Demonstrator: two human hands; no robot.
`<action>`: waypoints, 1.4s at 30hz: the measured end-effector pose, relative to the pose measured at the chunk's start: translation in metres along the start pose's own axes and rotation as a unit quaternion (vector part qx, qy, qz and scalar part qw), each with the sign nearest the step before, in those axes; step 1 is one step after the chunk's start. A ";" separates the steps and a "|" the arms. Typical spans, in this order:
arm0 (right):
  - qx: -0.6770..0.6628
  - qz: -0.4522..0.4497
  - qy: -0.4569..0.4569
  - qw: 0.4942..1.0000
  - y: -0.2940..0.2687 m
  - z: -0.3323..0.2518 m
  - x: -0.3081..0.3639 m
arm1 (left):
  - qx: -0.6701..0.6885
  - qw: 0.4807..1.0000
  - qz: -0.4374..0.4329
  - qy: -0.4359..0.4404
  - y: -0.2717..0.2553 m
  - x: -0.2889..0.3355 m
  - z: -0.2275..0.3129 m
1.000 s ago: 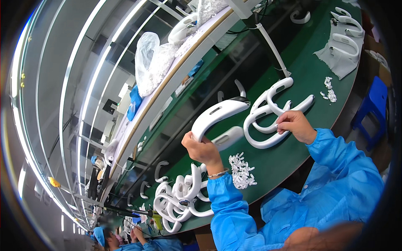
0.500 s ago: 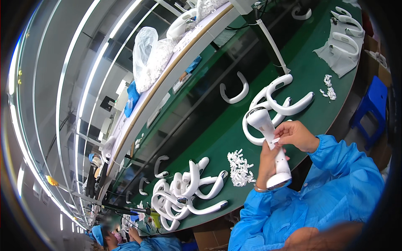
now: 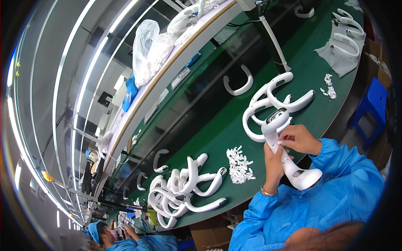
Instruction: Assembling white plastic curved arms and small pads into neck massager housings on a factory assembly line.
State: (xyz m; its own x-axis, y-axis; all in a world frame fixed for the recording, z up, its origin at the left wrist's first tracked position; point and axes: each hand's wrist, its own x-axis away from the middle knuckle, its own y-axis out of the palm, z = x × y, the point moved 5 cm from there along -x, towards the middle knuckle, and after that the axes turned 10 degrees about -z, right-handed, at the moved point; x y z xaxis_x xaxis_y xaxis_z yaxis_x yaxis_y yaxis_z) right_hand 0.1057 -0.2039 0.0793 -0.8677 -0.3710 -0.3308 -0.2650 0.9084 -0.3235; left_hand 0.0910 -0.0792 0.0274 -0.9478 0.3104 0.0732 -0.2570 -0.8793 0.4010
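A white curved housing that looks like part of a neck fan [image 3: 289,165] stands tilted in front of me, its dark glossy end up and away. My left hand [image 3: 273,164] is closed around its middle. With thumb and fingertips my right hand [image 3: 299,139] pinches a small white plastic piece [image 3: 280,142] against the housing's side. Just beyond lie several white U-shaped neck fans [image 3: 289,106], partly overlapping. To the left of my hands sits a heap of small white plastic pieces [image 3: 240,167].
More white U-shaped neck fans [image 3: 190,180] are piled on the green table [image 3: 209,142] at left. A lone one [image 3: 238,90] lies farther back. Others rest on a white sheet [image 3: 339,58] at far right, near a blue stool [image 3: 370,113]. A co-worker [image 3: 125,236] sits lower left.
The housing has been turned in my left hand, so its lower curved end now points to the right. My right fingertips stay close against its side.
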 end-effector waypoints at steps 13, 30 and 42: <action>-0.384 -0.110 0.188 0.898 0.016 0.021 0.002 | -0.013 0.999 0.029 -0.006 -0.009 0.007 0.006; -0.296 0.098 0.068 0.948 0.049 0.004 0.017 | 0.048 0.989 0.001 0.141 -0.008 0.028 0.002; -0.334 0.058 0.020 0.940 0.040 -0.015 0.014 | -0.093 0.983 -0.008 0.159 -0.026 0.039 -0.034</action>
State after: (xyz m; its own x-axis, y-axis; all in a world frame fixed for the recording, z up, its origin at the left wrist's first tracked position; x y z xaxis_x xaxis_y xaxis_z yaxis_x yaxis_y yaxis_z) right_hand 0.0766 -0.1704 0.0747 -0.9186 -0.2664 -0.2919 -0.3613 0.8655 0.3469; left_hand 0.0541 -0.0563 -0.0115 -0.9469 0.2220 -0.2326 -0.2744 -0.9350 0.2246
